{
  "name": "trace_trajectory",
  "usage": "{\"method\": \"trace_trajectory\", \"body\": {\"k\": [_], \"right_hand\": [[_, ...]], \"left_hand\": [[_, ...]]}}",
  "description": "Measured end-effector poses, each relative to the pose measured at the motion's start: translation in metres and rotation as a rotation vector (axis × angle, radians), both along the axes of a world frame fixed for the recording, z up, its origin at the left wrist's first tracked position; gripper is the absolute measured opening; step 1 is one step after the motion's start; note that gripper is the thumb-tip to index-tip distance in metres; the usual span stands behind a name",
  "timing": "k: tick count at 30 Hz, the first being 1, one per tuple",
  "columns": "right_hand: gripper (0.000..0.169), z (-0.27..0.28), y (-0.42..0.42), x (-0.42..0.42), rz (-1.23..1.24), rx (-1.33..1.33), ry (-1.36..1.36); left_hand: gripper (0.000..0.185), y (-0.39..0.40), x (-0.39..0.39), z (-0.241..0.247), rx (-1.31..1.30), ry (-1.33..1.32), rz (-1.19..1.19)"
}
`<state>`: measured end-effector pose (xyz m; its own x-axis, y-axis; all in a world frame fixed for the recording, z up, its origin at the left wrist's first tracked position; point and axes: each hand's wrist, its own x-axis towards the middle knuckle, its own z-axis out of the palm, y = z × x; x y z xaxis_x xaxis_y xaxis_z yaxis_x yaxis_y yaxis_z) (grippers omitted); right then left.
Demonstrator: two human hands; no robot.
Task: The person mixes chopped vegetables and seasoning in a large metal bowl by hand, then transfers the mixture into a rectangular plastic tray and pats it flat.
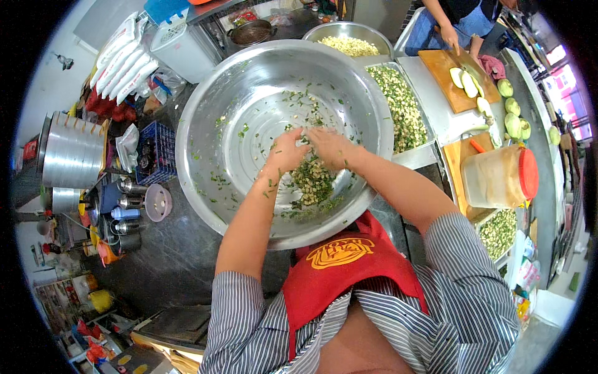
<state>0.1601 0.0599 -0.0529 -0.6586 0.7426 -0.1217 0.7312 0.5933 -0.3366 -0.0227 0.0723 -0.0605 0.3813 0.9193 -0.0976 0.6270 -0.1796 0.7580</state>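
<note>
Both of my hands reach into a large stainless steel bowl. My left hand and my right hand are close together at the far end of a heap of diced filling with chopped greens. The fingertips dip into scattered bits, so whether either hand grips any of the mix cannot be told. Bits of green cling to my forearms and to the bowl's wall. A rectangular metal tray of similar filling stands just right of the bowl.
Behind the bowl is a smaller steel bowl of pale diced food. A co-worker's hand holds a knife over a wooden cutting board with sliced vegetable. A red-lidded plastic jar lies at right; a blue crate stands at left.
</note>
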Motion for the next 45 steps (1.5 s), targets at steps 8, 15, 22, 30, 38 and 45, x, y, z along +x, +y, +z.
{"method": "trace_trajectory", "body": {"k": [8,15,22,30,38,45], "right_hand": [[0.056,0.034,-0.009,-0.023,-0.06,0.233,0.547],[0.055,0.037,0.014,-0.038,0.23,0.117,0.175],[0.055,0.033,-0.033,-0.058,0.266,0.328,0.239],[0.072,0.019,-0.057,-0.076,0.269,0.278,0.141],[0.082,0.005,-0.043,-0.074,0.177,0.226,0.172],[0.066,0.027,-0.023,-0.063,-0.168,0.167,0.399]], "left_hand": [[0.054,0.022,-0.016,-0.024,-0.172,-0.321,0.525],[0.024,0.008,-0.013,-0.006,0.257,0.568,-0.205],[0.027,0.031,-0.031,-0.048,0.061,0.539,0.02],[0.054,0.042,-0.054,-0.073,-0.789,-0.785,0.869],[0.083,0.039,-0.051,-0.03,-0.79,-1.873,0.99],[0.093,0.02,-0.06,0.001,-0.586,-2.279,0.791]]}}
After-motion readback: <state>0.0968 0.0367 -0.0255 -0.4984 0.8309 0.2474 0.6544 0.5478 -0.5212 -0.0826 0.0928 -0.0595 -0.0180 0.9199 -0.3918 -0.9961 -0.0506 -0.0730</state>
